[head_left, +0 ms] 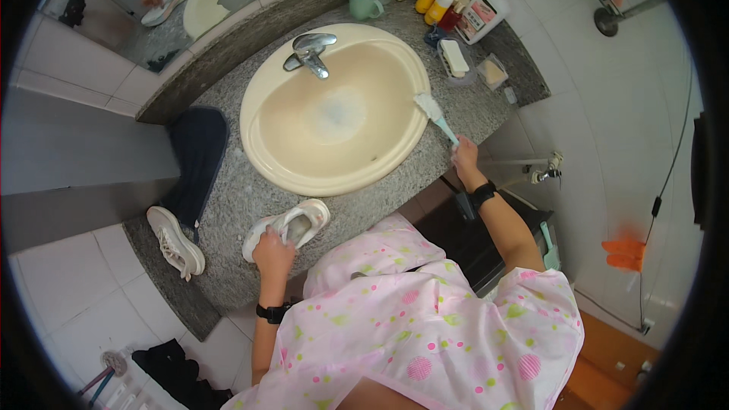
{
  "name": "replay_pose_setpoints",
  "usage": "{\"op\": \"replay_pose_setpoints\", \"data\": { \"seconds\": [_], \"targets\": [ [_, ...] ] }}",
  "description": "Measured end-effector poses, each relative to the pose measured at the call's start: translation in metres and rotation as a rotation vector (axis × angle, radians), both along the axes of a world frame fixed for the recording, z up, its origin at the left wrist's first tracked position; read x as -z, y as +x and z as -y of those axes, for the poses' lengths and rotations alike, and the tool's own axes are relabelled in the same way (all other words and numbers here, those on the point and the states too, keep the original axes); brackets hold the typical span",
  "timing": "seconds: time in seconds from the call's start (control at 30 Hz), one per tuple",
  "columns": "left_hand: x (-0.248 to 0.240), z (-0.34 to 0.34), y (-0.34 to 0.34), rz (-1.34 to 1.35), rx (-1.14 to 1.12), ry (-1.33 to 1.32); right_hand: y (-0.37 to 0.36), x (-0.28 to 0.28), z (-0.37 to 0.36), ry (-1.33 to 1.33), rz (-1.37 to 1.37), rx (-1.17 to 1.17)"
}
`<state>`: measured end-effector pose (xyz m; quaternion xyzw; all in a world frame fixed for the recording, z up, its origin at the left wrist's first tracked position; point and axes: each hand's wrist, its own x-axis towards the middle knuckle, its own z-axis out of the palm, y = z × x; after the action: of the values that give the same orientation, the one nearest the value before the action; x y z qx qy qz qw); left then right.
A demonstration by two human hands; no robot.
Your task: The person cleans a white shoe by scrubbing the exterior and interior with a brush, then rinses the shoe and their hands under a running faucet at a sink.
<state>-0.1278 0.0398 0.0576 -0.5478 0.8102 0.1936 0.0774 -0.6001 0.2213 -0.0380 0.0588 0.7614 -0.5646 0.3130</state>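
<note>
My left hand (273, 252) is closed on a white shoe (310, 220) at the counter's front edge, just below the sink. The shoe's opening faces up. In my right hand (465, 155) is the handle of a pale green scrub brush (436, 114); its white bristle head, which looks foamy, is over the sink's right rim. The cream oval sink (262, 171) holds a whitish, cloudy patch at its bottom, beneath a chrome faucet (310, 53). A second white shoe (175, 243), its laces hanging loose, lies at the counter's left end.
A dark cloth (196, 156) lies left of the sink. Behind it on the right stand a green mug (365, 1), yellow-capped bottles (438, 9), a white jug (483, 15) and a soap dish (456, 58). A mirror (163, 38) borders the back. A wall valve (547, 169) is right of my forearm.
</note>
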Motion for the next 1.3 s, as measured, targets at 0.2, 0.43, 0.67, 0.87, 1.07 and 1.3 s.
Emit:
{"op": "replay_pose_setpoints", "data": {
  "seconds": [0.2,0.43,0.67,0.87,1.07,1.3],
  "targets": [
    [0.022,0.008,0.018,-0.015,-0.064,0.01,-0.038,0.014,-0.023,0.222,-0.149,0.046],
    [-0.003,0.032,0.07,-0.006,-0.146,-0.086,-0.117,0.017,-0.076,0.392,-0.519,-0.127],
    [-0.095,0.059,0.05,-0.096,-0.183,-0.201,-0.082,-0.173,0.017,0.148,-0.213,-0.086],
    [-0.137,0.104,-0.034,-0.203,0.11,-0.295,-0.052,-0.279,0.099,-0.311,0.18,-0.332],
    [-0.127,0.139,-0.127,-0.279,0.351,-0.232,-0.034,-0.276,0.188,-0.464,0.142,-0.549],
    [-0.048,0.151,-0.202,-0.349,0.529,-0.176,-0.022,-0.134,0.268,-0.316,0.572,-0.448]
  ]
}}
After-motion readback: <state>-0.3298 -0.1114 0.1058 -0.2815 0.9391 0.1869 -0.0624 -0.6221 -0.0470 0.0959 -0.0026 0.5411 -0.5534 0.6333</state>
